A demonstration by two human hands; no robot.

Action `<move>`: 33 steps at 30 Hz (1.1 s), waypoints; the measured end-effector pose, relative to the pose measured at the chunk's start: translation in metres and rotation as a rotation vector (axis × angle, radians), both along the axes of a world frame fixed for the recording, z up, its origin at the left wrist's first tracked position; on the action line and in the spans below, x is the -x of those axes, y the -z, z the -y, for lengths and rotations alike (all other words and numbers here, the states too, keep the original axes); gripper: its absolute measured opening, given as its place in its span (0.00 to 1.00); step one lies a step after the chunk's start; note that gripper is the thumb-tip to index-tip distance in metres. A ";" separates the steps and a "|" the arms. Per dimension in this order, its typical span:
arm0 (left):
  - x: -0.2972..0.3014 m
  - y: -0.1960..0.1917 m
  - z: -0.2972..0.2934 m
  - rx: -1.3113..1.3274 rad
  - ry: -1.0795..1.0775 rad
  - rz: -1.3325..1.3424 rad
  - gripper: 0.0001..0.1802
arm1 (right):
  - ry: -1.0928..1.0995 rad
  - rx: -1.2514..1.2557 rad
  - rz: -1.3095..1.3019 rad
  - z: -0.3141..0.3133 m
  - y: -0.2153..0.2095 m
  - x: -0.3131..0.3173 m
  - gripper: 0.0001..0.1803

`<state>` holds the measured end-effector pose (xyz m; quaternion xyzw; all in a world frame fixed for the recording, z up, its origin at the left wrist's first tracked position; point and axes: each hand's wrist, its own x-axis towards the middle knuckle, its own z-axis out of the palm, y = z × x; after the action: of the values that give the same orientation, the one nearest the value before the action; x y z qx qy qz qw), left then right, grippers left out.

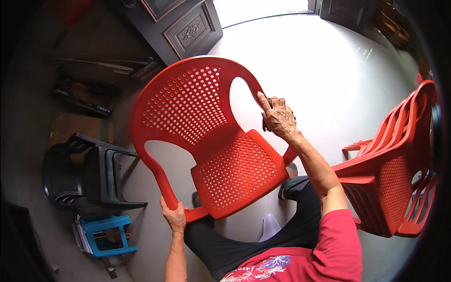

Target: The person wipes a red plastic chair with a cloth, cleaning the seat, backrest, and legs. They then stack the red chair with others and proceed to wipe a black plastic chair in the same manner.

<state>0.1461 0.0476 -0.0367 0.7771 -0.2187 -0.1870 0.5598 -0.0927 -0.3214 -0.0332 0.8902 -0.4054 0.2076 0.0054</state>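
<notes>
A red plastic armchair (235,171) with a perforated back and seat is tilted in front of my legs. My left hand (174,217) is closed on the front end of its left armrest. Over the right armrest lies my right hand (278,117), with its index finger stretched along the red plastic. Bunched under that palm is a crumpled dark brown rag (268,125), mostly hidden by the hand.
Nested red chairs (392,174) stand at the right. To the left are a dark plastic chair (101,174), a blue stool (105,235) and a cardboard box (77,129). A carved dark door (188,30) stands at the back beside a bright doorway.
</notes>
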 end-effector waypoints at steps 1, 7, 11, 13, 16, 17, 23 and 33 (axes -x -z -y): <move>0.001 -0.001 0.003 -0.003 0.004 0.004 0.35 | -0.030 0.006 0.024 0.012 0.003 -0.006 0.34; 0.005 -0.004 0.007 -0.022 -0.022 0.000 0.35 | -0.090 0.159 0.744 0.064 -0.074 -0.120 0.24; 0.007 0.001 0.008 -0.014 -0.026 0.004 0.34 | -0.414 0.660 0.536 0.045 -0.115 -0.200 0.21; 0.005 0.000 0.006 -0.024 -0.026 0.022 0.34 | -0.308 0.847 0.344 0.046 -0.102 -0.209 0.22; 0.005 0.000 0.001 -0.054 -0.027 0.037 0.32 | -0.240 0.824 0.323 0.052 -0.082 -0.198 0.27; 0.006 0.001 0.003 -0.042 -0.034 0.043 0.31 | -0.216 0.779 0.281 0.053 -0.074 -0.188 0.30; 0.006 0.004 0.007 -0.009 -0.047 0.028 0.29 | 0.052 0.563 0.058 0.054 -0.029 -0.108 0.39; 0.005 0.003 0.005 -0.047 -0.076 0.064 0.28 | 0.066 0.379 -0.096 0.019 0.000 -0.040 0.30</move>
<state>0.1406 0.0426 -0.0396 0.8035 -0.2023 -0.1455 0.5407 -0.0527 -0.3406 -0.0331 0.8684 -0.3872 0.2373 0.1991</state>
